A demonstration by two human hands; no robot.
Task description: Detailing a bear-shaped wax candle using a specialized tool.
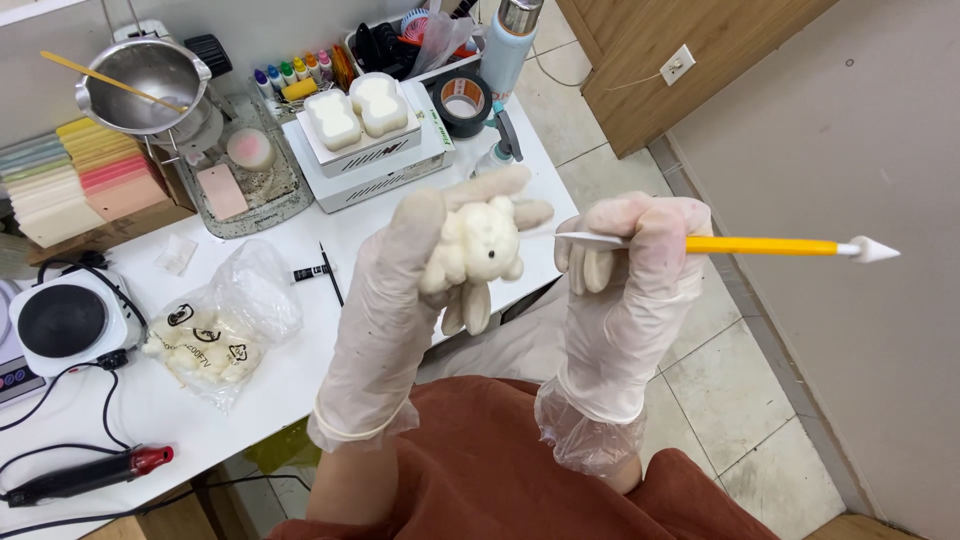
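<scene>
My left hand, in a thin clear glove, holds up a small cream-coloured figure shaped like a lamb with a dark dot for an eye. My right hand, also gloved, grips a yellow-handled sculpting tool. The tool lies level, its white blade tip pointing left at the figure's side and its cone end pointing right. Both hands are raised over the white table's right edge, above my rust-brown lap.
On the table sit a white box bearing two cream moulded blocks, a black tape roll, a metal pouring pot, stacked coloured sheets, a hot plate, a plastic bag and a heat tool.
</scene>
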